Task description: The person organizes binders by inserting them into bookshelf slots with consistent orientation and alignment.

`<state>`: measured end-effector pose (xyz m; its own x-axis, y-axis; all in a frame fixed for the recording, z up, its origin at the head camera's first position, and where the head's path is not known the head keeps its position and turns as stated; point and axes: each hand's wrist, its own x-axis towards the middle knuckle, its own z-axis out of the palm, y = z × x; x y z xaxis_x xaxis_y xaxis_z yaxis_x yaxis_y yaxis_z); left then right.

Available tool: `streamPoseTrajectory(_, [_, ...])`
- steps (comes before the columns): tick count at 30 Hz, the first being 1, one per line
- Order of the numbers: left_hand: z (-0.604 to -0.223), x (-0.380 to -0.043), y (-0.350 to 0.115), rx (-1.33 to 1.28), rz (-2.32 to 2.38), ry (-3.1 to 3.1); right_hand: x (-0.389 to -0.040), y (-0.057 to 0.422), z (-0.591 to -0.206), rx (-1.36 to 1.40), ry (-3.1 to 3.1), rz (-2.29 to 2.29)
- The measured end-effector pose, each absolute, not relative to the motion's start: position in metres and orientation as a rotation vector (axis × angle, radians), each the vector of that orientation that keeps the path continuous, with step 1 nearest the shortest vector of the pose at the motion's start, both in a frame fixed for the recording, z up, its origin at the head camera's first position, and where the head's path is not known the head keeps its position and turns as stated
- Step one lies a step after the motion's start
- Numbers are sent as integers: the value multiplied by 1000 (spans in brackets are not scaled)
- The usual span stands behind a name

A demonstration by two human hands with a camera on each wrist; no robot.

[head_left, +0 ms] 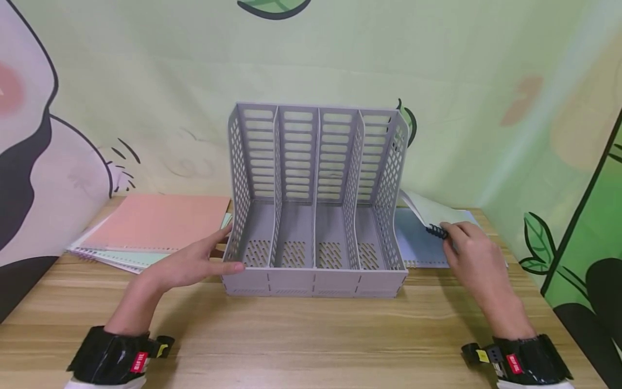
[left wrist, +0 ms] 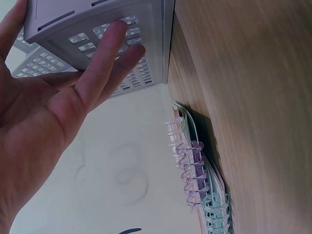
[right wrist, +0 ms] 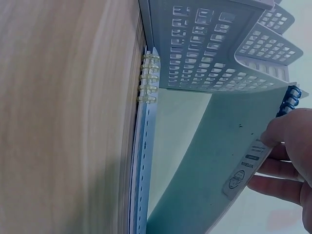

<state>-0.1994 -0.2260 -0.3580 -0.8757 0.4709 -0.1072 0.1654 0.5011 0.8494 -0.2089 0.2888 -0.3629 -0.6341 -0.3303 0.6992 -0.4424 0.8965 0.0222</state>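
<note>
A grey file organizer (head_left: 316, 282) with upright dividers stands in the middle of the table. My left hand (head_left: 194, 265) touches its front left corner, thumb along the front edge. In the left wrist view, straight fingers (left wrist: 100, 68) lie against the perforated side wall. To the organizer's right, my right hand (head_left: 478, 265) pinches a spiral notebook (head_left: 439, 210) near its dark coil. The notebook is tilted, one edge raised above a blue notebook (head_left: 418, 243). In the right wrist view its cover (right wrist: 209, 151) looks greenish, with a printed label at the edge.
Several coil-bound notebooks lie stacked left of the organizer, a pink one (head_left: 160, 221) on top. Clear, purple and teal coils (left wrist: 195, 170) show at the stack's edge. A cloth backdrop (head_left: 316, 54) with cartoon prints hangs behind the wooden table (head_left: 311, 340).
</note>
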Motion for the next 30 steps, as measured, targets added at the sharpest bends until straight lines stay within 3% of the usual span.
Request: streamPoseTrajectory(30, [-357, -199, -226, 554, 1298, 2448, -209, 287, -357, 449, -2102, 344])
